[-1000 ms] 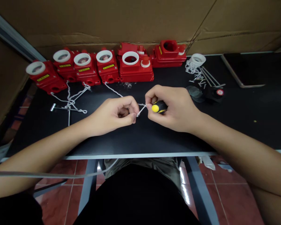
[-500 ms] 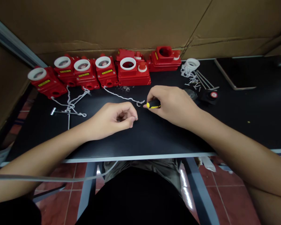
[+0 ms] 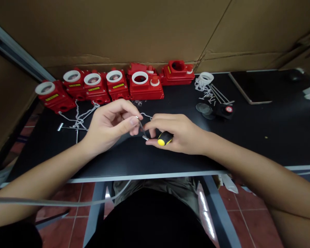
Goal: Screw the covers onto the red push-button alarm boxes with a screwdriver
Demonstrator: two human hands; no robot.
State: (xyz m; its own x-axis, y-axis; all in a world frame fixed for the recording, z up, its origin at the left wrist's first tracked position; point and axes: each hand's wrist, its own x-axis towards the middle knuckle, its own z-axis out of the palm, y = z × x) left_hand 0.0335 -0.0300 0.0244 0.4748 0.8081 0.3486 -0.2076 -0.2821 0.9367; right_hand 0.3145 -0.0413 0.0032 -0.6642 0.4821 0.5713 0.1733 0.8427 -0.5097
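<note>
Here the left hand (image 3: 111, 125) pinches a rod (image 3: 143, 130), yellow labels (image 3: 116, 88) illegible

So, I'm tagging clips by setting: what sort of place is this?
Probably an assembly workbench: red housings sit along the back, small loose parts lie beside metal rods, and the right hand holds a black-and-yellow handle.

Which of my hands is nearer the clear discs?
Your right. The right hand is left of the clear discs and lower in view; the left hand is farther left, beyond the right.
</note>
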